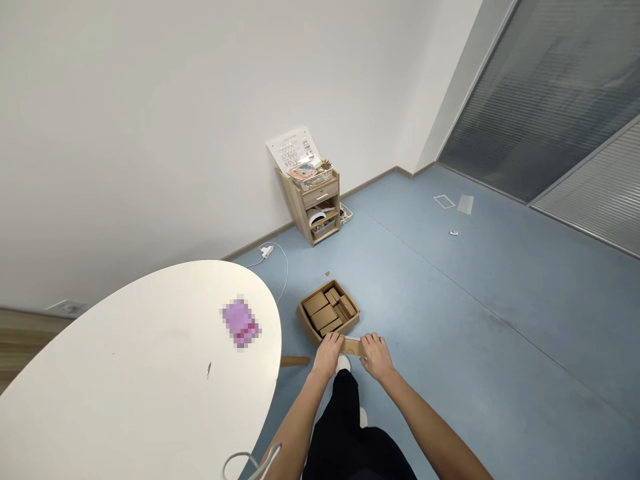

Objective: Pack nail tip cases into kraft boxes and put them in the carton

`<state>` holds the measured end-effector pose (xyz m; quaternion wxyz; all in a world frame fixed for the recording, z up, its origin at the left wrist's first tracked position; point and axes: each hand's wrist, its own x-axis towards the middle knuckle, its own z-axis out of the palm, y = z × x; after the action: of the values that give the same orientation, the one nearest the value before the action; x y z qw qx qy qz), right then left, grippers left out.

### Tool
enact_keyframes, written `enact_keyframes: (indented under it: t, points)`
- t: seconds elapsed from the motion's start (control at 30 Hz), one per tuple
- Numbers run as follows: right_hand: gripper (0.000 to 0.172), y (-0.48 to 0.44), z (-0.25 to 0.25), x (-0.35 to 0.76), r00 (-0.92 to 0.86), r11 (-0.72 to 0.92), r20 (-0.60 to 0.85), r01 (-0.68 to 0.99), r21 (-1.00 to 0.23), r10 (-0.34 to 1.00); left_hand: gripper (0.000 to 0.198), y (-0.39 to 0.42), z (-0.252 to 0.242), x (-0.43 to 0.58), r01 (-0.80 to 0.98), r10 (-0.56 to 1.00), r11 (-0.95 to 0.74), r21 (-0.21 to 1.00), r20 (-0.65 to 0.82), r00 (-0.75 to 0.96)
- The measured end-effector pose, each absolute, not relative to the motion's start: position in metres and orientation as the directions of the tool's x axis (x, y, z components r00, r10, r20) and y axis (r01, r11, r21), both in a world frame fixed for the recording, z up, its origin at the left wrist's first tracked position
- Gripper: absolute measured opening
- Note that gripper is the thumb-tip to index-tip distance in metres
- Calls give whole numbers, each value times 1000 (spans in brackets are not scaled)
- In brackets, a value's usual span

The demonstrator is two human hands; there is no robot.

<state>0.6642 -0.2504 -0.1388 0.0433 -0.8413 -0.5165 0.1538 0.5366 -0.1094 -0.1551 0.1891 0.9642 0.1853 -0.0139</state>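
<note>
A: How did the cardboard look?
B: Brown, narrow, paler along the top. Left hand and right hand pinched its ends, near the box on the floor.

The left hand and right hand cover the ends of the cardboard strip; the purple item — pixelated — is unreadable; the white table (lower left) is cut off.

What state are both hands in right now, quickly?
Left hand: closed, holding one end of the brown cardboard piece.
Right hand: closed, holding the other end of it.
</note>
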Motion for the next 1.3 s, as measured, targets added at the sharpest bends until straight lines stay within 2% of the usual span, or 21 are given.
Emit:
enact_keyframes:
  t: [0.17, 0.33, 0.43, 0.53, 0.63, 0.8, 0.93, 1.1, 1.2, 1.3]
  points:
    - [25, -190, -190, 704, 377, -446, -277, 857, -258, 884, 52, -55, -216, 578, 338, 353, -845, 415, -43, 935]
    - [28, -131, -276, 755, 446, -537, -320, 785, -307, 836, 79, -13, -313, 610, 523, 600, -719, 457, 29, 799]
    - [28, -99, -346, 777, 512, -603, -329, 733, -314, 793, 88, -2, -391, 623, 552, 649, -658, 512, 14, 761]
    - [27, -77, -421, 786, 547, -636, -331, 706, -312, 769, 91, 1, -470, 638, 550, 635, -609, 571, -65, 770]
    - [30, -66, -491, 787, 538, -634, -345, 712, -304, 769, 87, -1, -534, 654, 605, 616, -522, 601, -226, 755]
    - [49, -65, -576, 784, 474, -585, -392, 775, -240, 788, 79, -6, -599, 673, 735, 558, -469, 489, -481, 676]
    - [61, -63, -616, 787, 354, -482, -457, 854, -199, 816, 80, -10, -632, 678, 735, 529, -538, 413, -513, 676]
    - [56, -63, -630, 788, 279, -361, -394, 920, -151, 876, 76, -11, -640, 683, 718, 517, -598, 355, -514, 684]
    - [51, -69, -608, 786, 240, -295, -337, 948, -122, 910, 66, -15, -609, 682, 736, 527, -602, 309, -539, 657]
    - [36, -78, -562, 785, 220, -276, -349, 954, -119, 911, 52, -27, -547, 677, 766, 535, -558, 319, -568, 625]
